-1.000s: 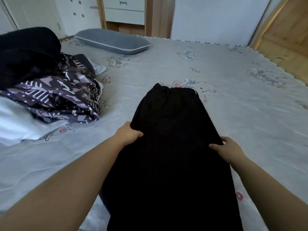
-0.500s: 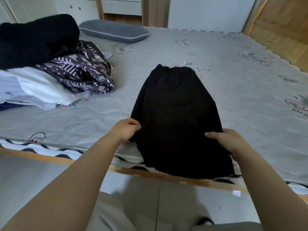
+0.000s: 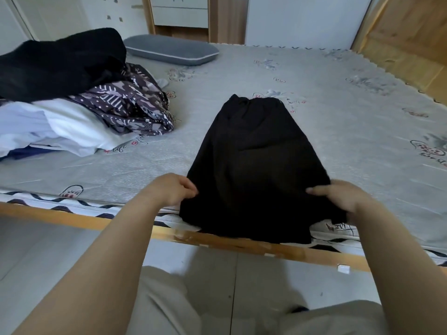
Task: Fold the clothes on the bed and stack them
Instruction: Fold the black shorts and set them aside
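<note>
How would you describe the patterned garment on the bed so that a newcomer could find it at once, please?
Start at the grey bed and look to the pile of clothes on its left side. The patterned garment lies at the pile's right edge, below a black garment and beside white cloth. It alone carries a purple, white-marked print.

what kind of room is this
Most likely a bedroom in a home: a wide bed with a printed gray sheet, a gray pillow at its far end, a heap of clothes, and drawers against the wall.

black garment (image 3: 256,165) | flat, hem overhanging bed (image 3: 338,131) edge | unfolded clothes pile (image 3: 79,102) far-left
</note>
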